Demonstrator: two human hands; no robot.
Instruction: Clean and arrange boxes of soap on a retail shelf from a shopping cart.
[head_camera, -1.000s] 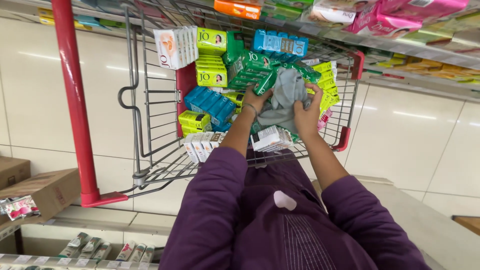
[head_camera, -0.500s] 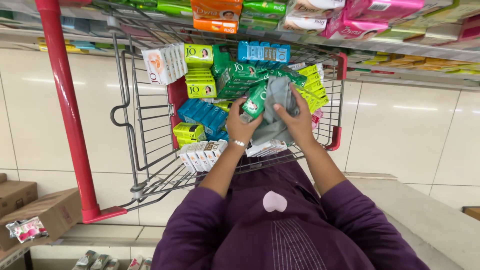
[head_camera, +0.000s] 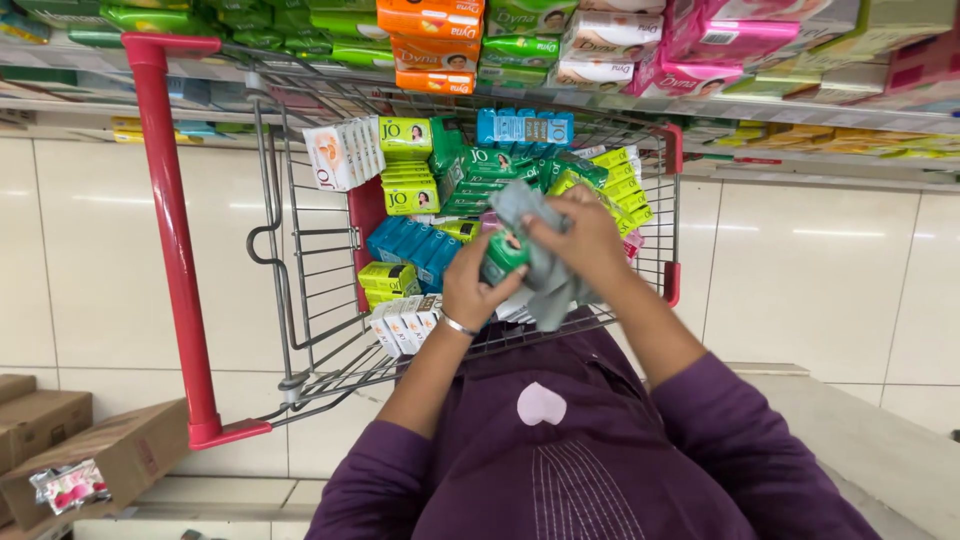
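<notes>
the left hand (head_camera: 478, 285) grasps a small green soap packet (head_camera: 503, 254) above the red-handled wire shopping cart (head_camera: 300, 250), while the right hand (head_camera: 580, 240) clenches a crumpled grey cloth (head_camera: 540, 270) against it, near the stacked soap boxes (head_camera: 410, 175).

Cart: I see a wire shopping cart (head_camera: 300, 250) with a red handle bar (head_camera: 170, 240), on pale floor tiles (head_camera: 70, 250).
Load: blue boxes (head_camera: 412, 250), yellow-green boxes (head_camera: 385, 280) and white boxes (head_camera: 345, 152) lie inside it.
Shelf: orange boxes (head_camera: 430, 40) and pink packs (head_camera: 735, 35) sit stacked.
Floor: I see cardboard cartons (head_camera: 95, 450) lower left.
</notes>
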